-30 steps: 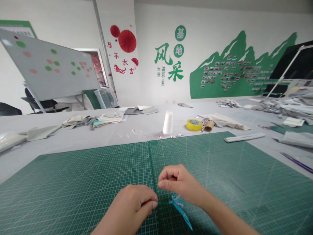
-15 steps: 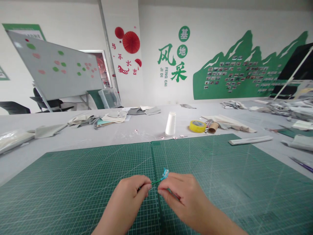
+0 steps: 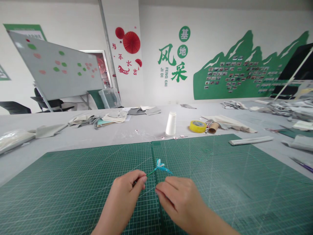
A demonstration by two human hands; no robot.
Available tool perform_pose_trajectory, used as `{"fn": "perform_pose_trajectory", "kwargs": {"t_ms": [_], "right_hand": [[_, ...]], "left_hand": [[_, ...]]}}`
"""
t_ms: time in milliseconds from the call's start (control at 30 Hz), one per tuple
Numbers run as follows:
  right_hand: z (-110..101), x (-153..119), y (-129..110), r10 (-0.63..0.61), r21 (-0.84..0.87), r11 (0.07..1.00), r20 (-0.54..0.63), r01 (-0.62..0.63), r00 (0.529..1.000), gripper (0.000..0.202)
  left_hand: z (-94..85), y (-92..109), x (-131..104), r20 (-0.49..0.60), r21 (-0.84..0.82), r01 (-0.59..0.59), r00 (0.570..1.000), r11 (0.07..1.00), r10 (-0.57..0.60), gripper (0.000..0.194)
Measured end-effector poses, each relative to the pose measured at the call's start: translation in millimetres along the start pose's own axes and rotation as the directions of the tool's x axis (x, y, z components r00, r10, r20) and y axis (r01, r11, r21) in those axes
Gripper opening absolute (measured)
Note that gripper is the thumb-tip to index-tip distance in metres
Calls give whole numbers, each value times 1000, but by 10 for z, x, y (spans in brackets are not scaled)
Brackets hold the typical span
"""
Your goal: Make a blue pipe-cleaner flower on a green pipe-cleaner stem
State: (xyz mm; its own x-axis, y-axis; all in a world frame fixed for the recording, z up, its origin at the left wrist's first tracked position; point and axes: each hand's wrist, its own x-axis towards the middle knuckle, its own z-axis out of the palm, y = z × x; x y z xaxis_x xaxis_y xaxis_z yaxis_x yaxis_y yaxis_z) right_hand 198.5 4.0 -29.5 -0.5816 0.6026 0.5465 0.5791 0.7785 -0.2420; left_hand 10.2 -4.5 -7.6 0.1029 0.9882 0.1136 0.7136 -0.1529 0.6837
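My left hand [image 3: 128,192] pinches the lower end of a thin green stem [image 3: 151,173] between thumb and fingers. At the stem's upper right end is a small blue flower [image 3: 160,165] with white parts and a long blue petal pointing right. Just below that petal is my right hand [image 3: 179,199], its thumb and fingertips closed together; whatever they hold, if anything, is too small to make out. Both hands are above the green cutting mats [image 3: 80,182], near the seam between them.
Beyond the mats stand a white thread cone [image 3: 171,124] and a yellow tape roll [image 3: 198,126] beside a cardboard tube [image 3: 213,127]. A rolled white cloth [image 3: 250,140] lies over the right mat's edge. Purple-handled scissors [image 3: 303,164] lie far right. Fabric pieces [image 3: 114,116] lie farther back.
The flower has tipped up and left, opening out its long petal to the right. My left hand has shifted slightly left and up; my right hand's fingertips have come away from the flower's base.
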Motion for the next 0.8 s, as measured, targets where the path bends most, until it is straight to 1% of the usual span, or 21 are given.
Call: {"fn": "perform_pose_trajectory", "kwargs": {"t_ms": [200, 300, 367, 433, 500, 600, 667, 733, 800], "right_hand": [[54, -16, 1, -10, -26, 1000, -74, 8, 997, 30], [74, -31, -4, -4, -21, 1000, -82, 2, 997, 29], [95, -37, -1, 38, 23, 999, -63, -36, 997, 26], [124, -35, 11, 116, 112, 987, -31, -112, 993, 21], [153, -23, 31, 205, 226, 953, 6, -201, 979, 17], [189, 8, 74, 320, 385, 867, 60, -318, 945, 15], [212, 28, 110, 398, 482, 780, 110, -399, 911, 16], [238, 43, 150, 458, 602, 645, 187, -470, 869, 17], [261, 51, 191, 468, 702, 506, 265, -502, 843, 17]], "left_hand": [[-3, -7, 7, -12, -9, 22, 1000, 1000, -22, 27], [-7, -3, 4, -10, -30, 40, 999, 999, -40, 26], [-12, 2, 0, -9, -54, 53, 998, 997, -54, 26], [-19, 9, -1, -9, -77, 52, 999, 996, -53, 26], [-24, 17, 2, -8, -95, 45, 999, 994, -46, 26], [-27, 31, 9, -3, -119, 36, 999, 992, -37, 25], [-28, 43, 9, 8, -135, 39, 999, 990, -39, 25], [-30, 57, 6, 23, -147, 45, 999, 988, -43, 25], [-32, 68, 2, 39, -158, 42, 999, 987, -37, 26]]}}
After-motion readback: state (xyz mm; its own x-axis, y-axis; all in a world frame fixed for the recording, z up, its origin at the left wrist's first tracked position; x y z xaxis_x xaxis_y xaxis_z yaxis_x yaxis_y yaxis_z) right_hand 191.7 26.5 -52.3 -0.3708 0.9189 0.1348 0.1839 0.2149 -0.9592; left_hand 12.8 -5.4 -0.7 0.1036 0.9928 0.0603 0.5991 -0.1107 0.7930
